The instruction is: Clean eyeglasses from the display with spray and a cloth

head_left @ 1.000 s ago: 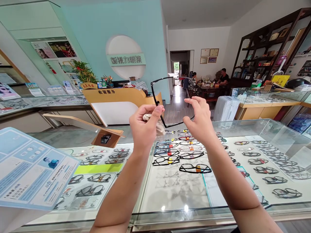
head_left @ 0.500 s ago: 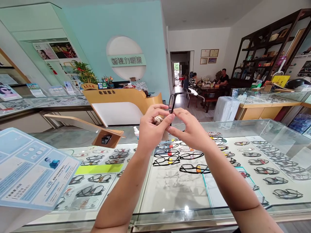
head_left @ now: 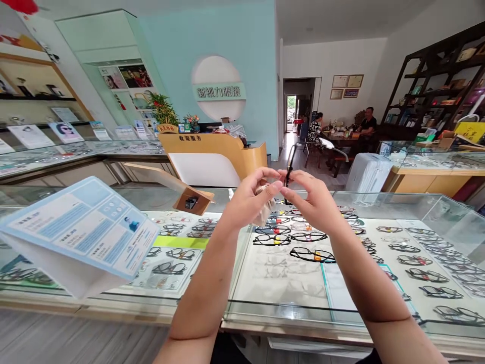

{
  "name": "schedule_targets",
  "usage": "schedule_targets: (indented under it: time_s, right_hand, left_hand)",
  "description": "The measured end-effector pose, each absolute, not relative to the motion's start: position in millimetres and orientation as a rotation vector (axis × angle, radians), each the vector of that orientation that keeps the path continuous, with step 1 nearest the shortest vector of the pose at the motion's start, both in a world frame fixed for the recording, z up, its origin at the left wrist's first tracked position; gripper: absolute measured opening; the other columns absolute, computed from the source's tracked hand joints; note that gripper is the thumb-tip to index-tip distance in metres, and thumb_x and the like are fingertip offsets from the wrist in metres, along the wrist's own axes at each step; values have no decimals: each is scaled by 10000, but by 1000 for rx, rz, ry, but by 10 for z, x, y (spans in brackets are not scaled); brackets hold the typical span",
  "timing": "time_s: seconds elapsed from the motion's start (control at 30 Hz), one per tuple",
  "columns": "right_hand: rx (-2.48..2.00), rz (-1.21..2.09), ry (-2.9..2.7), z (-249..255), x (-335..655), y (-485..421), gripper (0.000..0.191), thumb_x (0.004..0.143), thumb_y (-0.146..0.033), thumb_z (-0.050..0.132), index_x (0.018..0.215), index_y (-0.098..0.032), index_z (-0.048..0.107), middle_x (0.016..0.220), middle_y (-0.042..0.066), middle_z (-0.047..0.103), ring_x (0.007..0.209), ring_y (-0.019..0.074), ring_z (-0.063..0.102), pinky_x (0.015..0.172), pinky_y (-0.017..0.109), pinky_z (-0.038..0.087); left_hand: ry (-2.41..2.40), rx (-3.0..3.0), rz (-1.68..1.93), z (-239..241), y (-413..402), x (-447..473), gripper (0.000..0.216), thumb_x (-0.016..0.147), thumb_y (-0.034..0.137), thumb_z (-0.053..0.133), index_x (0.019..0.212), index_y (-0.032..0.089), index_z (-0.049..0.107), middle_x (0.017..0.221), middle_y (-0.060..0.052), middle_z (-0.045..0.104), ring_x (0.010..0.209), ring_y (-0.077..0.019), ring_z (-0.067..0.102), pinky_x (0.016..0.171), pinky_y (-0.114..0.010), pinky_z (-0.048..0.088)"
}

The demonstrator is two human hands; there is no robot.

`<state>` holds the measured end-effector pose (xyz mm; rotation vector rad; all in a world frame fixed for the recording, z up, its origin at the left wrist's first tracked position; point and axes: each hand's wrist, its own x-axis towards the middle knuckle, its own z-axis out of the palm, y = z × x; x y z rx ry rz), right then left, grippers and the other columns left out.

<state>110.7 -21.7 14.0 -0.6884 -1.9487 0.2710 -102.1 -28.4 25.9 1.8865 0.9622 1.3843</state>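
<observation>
Both my hands are raised over a glass display counter [head_left: 288,303]. My left hand [head_left: 250,199] pinches a small beige cleaning cloth [head_left: 265,210] against a pair of black-framed glasses [head_left: 290,167]. My right hand [head_left: 314,199] pinches the same glasses from the other side, fingertips almost meeting my left thumb. The frame stands edge-on above my fingers, so most of it is hidden. Under the glass lie rows of several spectacle frames [head_left: 312,255].
A blue leaflet stand [head_left: 83,230] sits on the counter at the left, a tilted wooden mirror [head_left: 178,189] behind it. A yellow reception desk [head_left: 215,154] stands further back. Two people sit at a table [head_left: 341,136] in the far room. More glass cases [head_left: 435,162] are on the right.
The glasses were held spread wide between my hands; my hands have come together and the frame now stands edge-on. The camera has shifted back and left.
</observation>
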Motion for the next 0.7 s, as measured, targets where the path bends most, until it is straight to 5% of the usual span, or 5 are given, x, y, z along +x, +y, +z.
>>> schedule_targets:
  time_s: [0.33,0.6,0.7]
  right_hand:
    - [-710,165,-1926,-16,1221,-188,350,1139,-525,583,1243,-254,780,1361,119,812,1205,303,731,1088,528,571]
    - [-907,-90,-1861,-915,1702,30,396,1139,-431,569,1410,-208,752,1246,167,812,1134,358,702,1034,565,552]
    - [-963,-152,-1839,-1085,1771,82,401,1141,-435,561,1403,-204,759,1174,163,806,1063,356,684,976,549,548]
  left_hand:
    - [1772,1637,971,-945,566,-1549,207,1103,418,576,1154,229,642,671,45,596,589,-167,573,626,-266,413]
    - [2010,1641,899,-1527,818,-1674,168,1048,397,703,1104,244,660,831,-26,691,884,-263,673,784,-325,421]
    - [2062,1671,969,-1605,861,-1740,218,1064,442,671,1117,231,690,1066,-86,737,1064,-279,682,922,-346,478]
